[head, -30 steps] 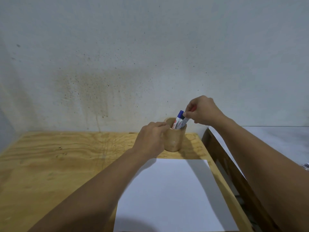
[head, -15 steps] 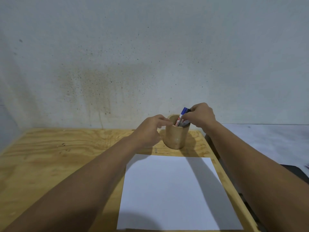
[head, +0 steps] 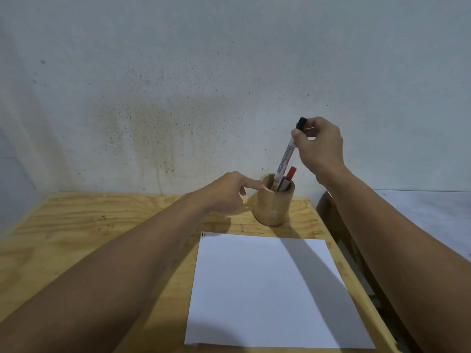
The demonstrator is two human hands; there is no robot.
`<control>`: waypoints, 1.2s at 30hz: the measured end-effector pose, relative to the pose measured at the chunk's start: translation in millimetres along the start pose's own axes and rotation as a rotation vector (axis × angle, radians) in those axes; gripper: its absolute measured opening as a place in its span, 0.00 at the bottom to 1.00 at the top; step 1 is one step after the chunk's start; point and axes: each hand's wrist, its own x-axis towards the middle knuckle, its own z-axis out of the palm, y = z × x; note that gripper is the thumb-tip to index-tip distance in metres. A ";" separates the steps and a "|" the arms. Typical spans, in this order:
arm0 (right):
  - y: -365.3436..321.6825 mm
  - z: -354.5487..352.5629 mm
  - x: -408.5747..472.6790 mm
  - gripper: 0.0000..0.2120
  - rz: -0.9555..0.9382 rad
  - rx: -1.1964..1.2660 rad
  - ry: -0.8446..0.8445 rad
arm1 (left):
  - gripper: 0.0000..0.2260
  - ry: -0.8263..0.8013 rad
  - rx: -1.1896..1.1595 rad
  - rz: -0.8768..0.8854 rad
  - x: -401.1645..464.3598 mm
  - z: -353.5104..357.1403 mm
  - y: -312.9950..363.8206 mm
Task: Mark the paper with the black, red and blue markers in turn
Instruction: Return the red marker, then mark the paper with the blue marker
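- Lifted since 0.5 s ago: black marker (head: 287, 156), then low in the wooden cup (head: 276, 203) among the others, now drawn most of the way up, only its lower end inside the rim.
- Raised with it: right hand (head: 319, 146), from level with the cup's mouth to well above it, right of centre in the frame.
- Right grip: pinched on the marker just below the black cap, thumb on the near side; cap poking out above the fingers.
- Left hand (head: 226, 192): loosely curled, holding nothing, index finger touching the cup's left rim, probably to steady it.
- Meaning for the task, as a judgement: first marker of the 3 chosen and nearly free; uncapping and marking not yet done.
- Long axis of the black marker: steep, leaning from lower left at the cup to upper right at the hand. Capped end pointing up and slightly right, butt end pointing down into the cup.
- Red marker (head: 290, 174) left in the cup, cap up, just right of the black one. Blue marker not clearly visible now.
- Paper (head: 267, 289) flat on the surface (head: 89, 238), lower centre, near the cup but apart from it; 2 tiny marks at its top left corner, otherwise blank.
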 end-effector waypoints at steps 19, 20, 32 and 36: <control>35.3 10.6 -13.0 0.07 0.097 -0.198 -0.305 | 0.34 0.033 0.014 0.025 -9.8 3.9 10.3; 34.3 11.3 -12.2 0.07 0.100 -0.204 -0.329 | 0.35 0.029 0.021 0.029 -9.4 4.0 9.2; 30.7 14.8 -2.0 0.12 -0.054 -0.228 -0.271 | 0.35 0.019 0.019 0.026 -6.5 4.9 7.0; 5.9 2.2 4.0 0.09 -0.128 -0.134 -0.096 | 0.34 0.027 -0.106 0.019 -8.5 0.2 7.7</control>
